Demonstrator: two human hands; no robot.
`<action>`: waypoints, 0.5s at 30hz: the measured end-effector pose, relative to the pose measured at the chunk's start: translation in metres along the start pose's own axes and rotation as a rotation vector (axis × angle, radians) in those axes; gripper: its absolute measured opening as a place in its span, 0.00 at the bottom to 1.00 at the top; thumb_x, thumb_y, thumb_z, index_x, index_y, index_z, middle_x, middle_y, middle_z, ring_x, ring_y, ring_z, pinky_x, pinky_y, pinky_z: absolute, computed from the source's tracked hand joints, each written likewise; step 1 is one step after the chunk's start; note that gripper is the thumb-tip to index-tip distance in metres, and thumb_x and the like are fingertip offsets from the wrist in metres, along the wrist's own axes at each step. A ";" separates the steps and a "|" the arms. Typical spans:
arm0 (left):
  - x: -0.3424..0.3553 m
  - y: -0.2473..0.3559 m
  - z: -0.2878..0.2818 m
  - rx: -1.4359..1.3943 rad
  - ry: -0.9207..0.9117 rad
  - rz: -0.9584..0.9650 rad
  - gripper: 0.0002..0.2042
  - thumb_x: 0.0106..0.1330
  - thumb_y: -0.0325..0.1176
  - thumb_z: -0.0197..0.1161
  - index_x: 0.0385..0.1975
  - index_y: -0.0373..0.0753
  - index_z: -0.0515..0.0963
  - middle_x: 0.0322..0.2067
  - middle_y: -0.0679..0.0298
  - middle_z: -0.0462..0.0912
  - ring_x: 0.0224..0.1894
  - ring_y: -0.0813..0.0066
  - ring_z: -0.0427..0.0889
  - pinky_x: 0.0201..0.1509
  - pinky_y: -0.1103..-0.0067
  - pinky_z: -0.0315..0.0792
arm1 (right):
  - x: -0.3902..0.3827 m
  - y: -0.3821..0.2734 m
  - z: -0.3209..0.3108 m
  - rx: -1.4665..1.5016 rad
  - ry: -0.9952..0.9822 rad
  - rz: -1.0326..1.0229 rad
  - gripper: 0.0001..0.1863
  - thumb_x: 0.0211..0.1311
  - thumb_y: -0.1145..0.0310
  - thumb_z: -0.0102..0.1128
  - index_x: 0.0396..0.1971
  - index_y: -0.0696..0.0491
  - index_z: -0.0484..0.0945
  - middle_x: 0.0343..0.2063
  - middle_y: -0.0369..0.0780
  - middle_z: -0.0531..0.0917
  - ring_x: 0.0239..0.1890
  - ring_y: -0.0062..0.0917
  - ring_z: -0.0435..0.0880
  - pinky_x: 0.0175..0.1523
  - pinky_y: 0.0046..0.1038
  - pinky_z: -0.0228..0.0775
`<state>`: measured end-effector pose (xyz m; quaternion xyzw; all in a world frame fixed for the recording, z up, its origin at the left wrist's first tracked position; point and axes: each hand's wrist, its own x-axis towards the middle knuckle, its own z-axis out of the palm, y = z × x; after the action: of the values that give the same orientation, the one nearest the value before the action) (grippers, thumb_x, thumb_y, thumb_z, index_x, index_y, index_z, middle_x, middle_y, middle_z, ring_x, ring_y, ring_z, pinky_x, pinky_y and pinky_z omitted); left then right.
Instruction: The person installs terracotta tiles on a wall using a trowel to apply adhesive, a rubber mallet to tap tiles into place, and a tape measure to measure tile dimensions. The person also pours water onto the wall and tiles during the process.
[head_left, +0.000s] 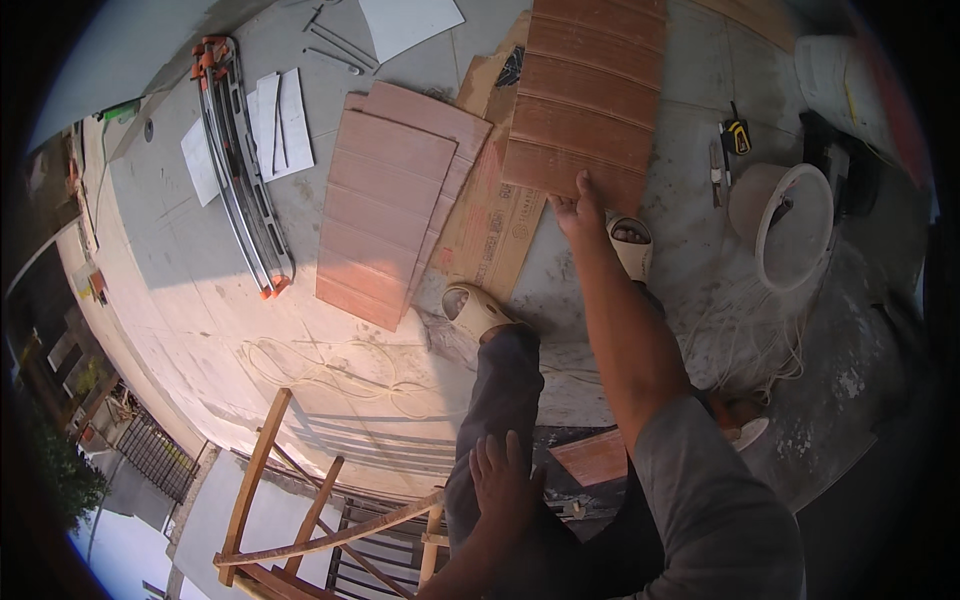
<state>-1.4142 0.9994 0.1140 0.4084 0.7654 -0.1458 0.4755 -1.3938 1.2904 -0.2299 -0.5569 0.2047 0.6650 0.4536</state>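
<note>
Tile (585,100), reddish and grooved, lies on the floor (180,230); right hand (580,210) grips its near edge. Looks stiff, heavy, chip-prone: lift by opposite edges. Left hand (503,480) rests open on knee.

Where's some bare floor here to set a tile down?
Bare concrete lies left of the tile stack, beyond the long tile cutter. Another patch lies between the right hand and the tipped bucket. It is crowded around the cardboard, and tangled string covers the floor below the bucket.
</note>
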 end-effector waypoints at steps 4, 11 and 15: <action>0.091 0.042 -0.002 -0.156 -0.119 0.319 0.36 0.59 0.45 0.68 0.62 0.31 0.63 0.59 0.45 0.68 0.63 0.49 0.68 0.68 0.56 0.60 | 0.043 -0.004 -0.033 -0.202 -0.055 0.208 0.36 0.63 0.61 0.66 0.62 0.62 0.57 0.58 0.54 0.68 0.66 0.47 0.65 0.71 0.51 0.58; 0.199 0.087 -0.057 -0.096 -0.090 0.615 0.33 0.60 0.42 0.68 0.62 0.33 0.66 0.59 0.46 0.69 0.62 0.48 0.68 0.67 0.58 0.62 | 0.037 -0.084 -0.021 -1.181 -0.376 0.578 0.31 0.62 0.51 0.65 0.51 0.61 0.69 0.40 0.51 0.79 0.43 0.38 0.83 0.50 0.39 0.77; 0.226 0.063 -0.094 0.033 -0.089 0.441 0.34 0.59 0.43 0.68 0.62 0.33 0.65 0.59 0.46 0.68 0.62 0.46 0.68 0.66 0.57 0.63 | 0.080 -0.211 0.040 -2.137 -0.352 -0.636 0.22 0.58 0.56 0.67 0.42 0.59 0.75 0.34 0.44 0.81 0.39 0.36 0.83 0.45 0.33 0.76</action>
<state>-1.4716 1.2064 -0.0198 0.5669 0.6332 -0.0688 0.5225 -1.2377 1.4583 -0.2430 -0.5848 -0.6872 0.4227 -0.0840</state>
